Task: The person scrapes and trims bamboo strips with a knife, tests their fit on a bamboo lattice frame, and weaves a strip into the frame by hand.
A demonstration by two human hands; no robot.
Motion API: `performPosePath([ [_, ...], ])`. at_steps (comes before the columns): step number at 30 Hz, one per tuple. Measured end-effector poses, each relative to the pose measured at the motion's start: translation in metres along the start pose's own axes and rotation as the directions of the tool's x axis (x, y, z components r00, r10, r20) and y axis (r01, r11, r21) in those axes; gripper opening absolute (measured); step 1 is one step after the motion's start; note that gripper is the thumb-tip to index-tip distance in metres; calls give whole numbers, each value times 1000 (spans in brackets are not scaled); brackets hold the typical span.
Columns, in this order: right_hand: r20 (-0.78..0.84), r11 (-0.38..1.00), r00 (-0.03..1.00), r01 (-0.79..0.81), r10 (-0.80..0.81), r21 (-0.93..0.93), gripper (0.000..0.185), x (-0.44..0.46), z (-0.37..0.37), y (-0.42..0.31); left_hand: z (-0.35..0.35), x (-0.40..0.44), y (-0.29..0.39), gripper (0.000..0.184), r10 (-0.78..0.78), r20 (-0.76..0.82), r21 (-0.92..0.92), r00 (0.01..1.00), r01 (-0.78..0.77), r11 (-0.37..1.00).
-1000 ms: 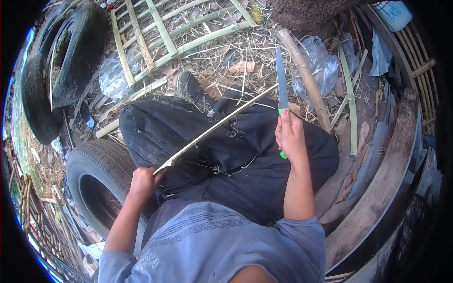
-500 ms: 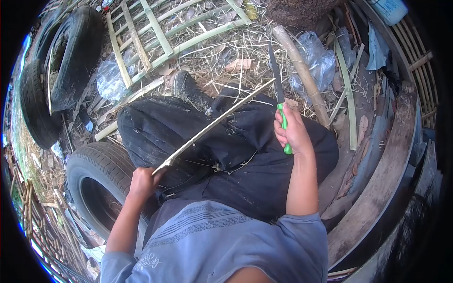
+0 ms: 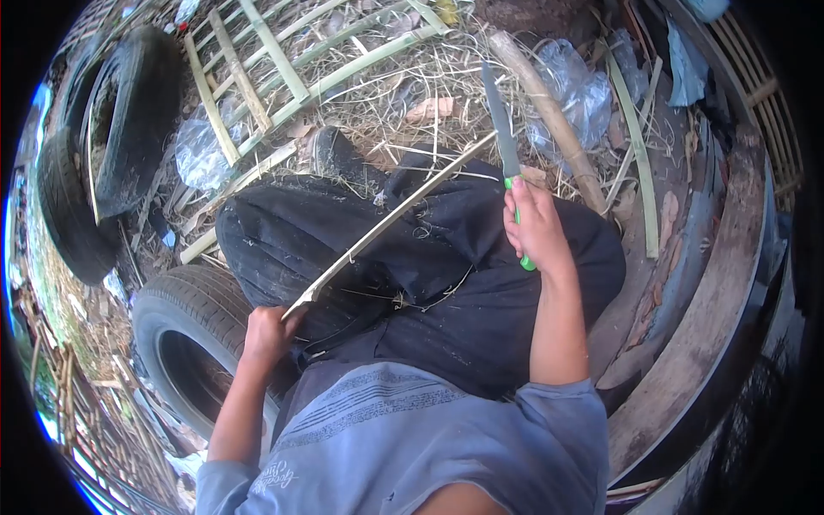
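Note:
My left hand [image 3: 271, 333] is closed around the lower end of a thin, pale bamboo strip [image 3: 378, 230]. The strip slants up and right across my dark trousers [image 3: 506, 318], and its far end lies just left of the knife blade. In my right hand [image 3: 542, 230] is a knife [image 3: 503, 129] with a green handle, gripped in a fist. Its long grey blade points up and away from me, over the shavings on the ground. Whether blade and strip touch, I cannot tell.
A lattice of bamboo strips [image 3: 318, 94] lies ahead on shavings. Tyres stand at left, one tyre [image 3: 193, 300] close by my left arm. A bamboo pole [image 3: 549, 120], plastic bags [image 3: 579, 99] and a wooden beam [image 3: 699, 343] are to the right.
The knife has turned slightly, so more of its blade's flat side shows. Both hands keep their holds, and the view has shifted a little.

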State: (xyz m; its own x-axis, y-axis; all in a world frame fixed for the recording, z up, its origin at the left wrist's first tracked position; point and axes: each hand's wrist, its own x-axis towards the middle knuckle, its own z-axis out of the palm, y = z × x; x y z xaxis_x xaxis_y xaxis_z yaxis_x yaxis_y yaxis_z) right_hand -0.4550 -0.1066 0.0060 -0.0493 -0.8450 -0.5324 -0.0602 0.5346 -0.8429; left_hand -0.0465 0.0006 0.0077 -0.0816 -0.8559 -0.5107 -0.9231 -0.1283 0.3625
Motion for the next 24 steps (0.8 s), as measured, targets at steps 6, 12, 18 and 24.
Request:
performPosePath([
  [6, 349, 921, 934, -203, 80, 332, 46, 7, -12, 2, 3, 1, -6, 31, 28, -14, -18, 1000, -28, 999],
  [12, 380, 878, 917, -277, 120, 391, 47, 7, -12, 4, 6, 3, -12, 40, -48, 35, -41, 998, 50, 998],
  [18, -132, 926, 934, 294, -331, -238, 46, 10, 10, 19, 11, 3, -21, 39, 28, 1, -39, 1000, -27, 999],
  [24, -159, 968, 958, 222, -239, -117, 43, 8, 11, 17, 5, 6, -8, 36, -17, 58, -115, 998, 24, 993],
])
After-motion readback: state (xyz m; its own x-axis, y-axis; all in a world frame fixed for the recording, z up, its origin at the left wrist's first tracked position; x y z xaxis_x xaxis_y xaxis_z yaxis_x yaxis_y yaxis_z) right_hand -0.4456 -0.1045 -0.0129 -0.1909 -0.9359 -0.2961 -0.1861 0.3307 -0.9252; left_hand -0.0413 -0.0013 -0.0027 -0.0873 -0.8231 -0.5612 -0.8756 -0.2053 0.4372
